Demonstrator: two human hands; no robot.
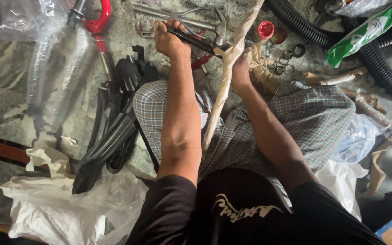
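On the stone floor, over the lap, the left hand (169,41) grips black pliers (195,41) biting into a wrapped rod (225,75); the right hand (240,72) clenches that rod. The jaws could slip and nick those fingers.

light: soft daylight, even | shadows: faint | focus: sharp | edges: slightly stretched

Glossy black plastic blades (114,122), a paper-wrapped rod (225,77) (crinkled, under clear film), dull metal hammer (196,20), ribbed matt hose (377,59), checked cloth (305,118).
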